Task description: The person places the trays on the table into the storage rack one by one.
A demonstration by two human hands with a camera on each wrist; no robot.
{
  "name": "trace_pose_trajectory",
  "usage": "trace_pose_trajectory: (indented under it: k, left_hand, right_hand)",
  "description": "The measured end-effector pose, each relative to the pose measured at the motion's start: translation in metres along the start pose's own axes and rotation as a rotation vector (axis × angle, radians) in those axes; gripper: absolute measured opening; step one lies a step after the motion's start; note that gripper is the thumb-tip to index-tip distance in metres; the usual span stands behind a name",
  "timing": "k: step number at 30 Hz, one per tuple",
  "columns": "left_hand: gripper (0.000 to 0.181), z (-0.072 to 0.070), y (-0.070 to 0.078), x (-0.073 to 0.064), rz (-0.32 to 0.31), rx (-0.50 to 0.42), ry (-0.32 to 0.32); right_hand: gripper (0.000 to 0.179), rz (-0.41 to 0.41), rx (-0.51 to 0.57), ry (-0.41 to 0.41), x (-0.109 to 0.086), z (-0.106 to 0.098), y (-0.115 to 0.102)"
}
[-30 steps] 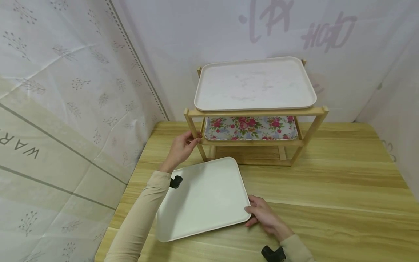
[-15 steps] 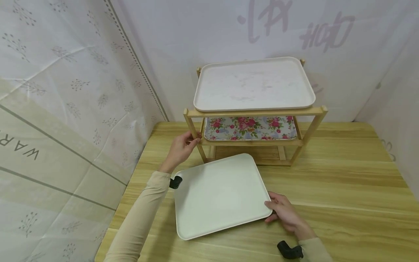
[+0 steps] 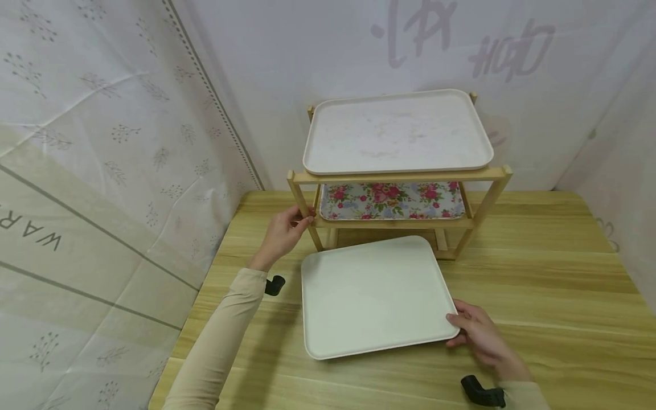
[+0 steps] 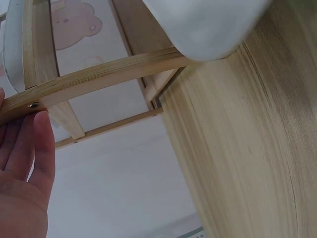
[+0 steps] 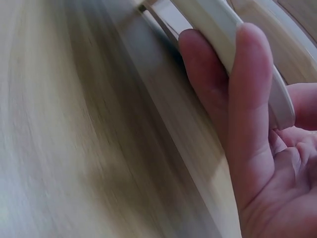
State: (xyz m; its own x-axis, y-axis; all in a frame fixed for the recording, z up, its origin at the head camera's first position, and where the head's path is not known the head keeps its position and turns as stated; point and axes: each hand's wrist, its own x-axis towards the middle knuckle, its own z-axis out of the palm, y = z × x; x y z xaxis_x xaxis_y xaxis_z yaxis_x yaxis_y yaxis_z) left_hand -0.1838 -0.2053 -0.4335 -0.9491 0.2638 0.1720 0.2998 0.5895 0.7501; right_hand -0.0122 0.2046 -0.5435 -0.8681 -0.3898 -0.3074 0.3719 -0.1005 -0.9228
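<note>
A plain off-white rectangular tray point(image 3: 376, 296) is tilted in front of a wooden three-tier rack point(image 3: 405, 177). My right hand point(image 3: 479, 333) pinches its near right corner; the right wrist view has the thumb and fingers on either side of the tray rim point(image 5: 282, 109). Its far edge overlaps the rack's bottom shelf in the head view. My left hand point(image 3: 282, 233) holds the rack's left front post at the height of the middle shelf. Up close in the left wrist view, fingers and thumb are against that post point(image 4: 114, 69), while a corner of the tray point(image 4: 208, 29) shows above.
Another white tray point(image 3: 397, 134), faintly stained, lies on the rack's top tier. A floral tray point(image 3: 392, 199) fills the middle tier. The rack stands on a wood-grain table point(image 3: 553, 273) against a white cloth backdrop point(image 3: 256, 57), with a printed cloth point(image 3: 102, 171) at the left.
My right hand has carried the off-white tray rightward, and its far edge has come across the front of the rack's bottom shelf. My left hand has stayed on the post.
</note>
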Motion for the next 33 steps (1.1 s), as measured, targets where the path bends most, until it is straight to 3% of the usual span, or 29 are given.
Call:
trace_pose_trajectory:
  k: [6,11,15,25,33]
  left_hand:
    - [0.024,0.000,0.000,0.000,-0.002,0.001,0.002]
    - [0.024,0.000,0.001,0.000,-0.004,0.002,0.002]
    - [0.024,0.000,0.001,0.000,-0.018,-0.002,-0.003]
    - [0.024,-0.001,0.003,0.000,-0.022,-0.016,-0.006]
    - [0.022,0.000,0.001,0.000,-0.008,-0.005,0.004]
  right_hand:
    - [0.043,0.000,0.041,0.009,-0.007,-0.011,0.001]
    - [0.060,0.024,0.017,0.058,-0.007,-0.014,0.000]
    - [0.062,0.046,0.012,0.094,-0.004,-0.015,0.002]
    - [0.062,0.141,0.039,0.183,0.012,-0.015,0.002]
    - [0.058,0.141,0.175,0.179,0.031,-0.019,-0.001]
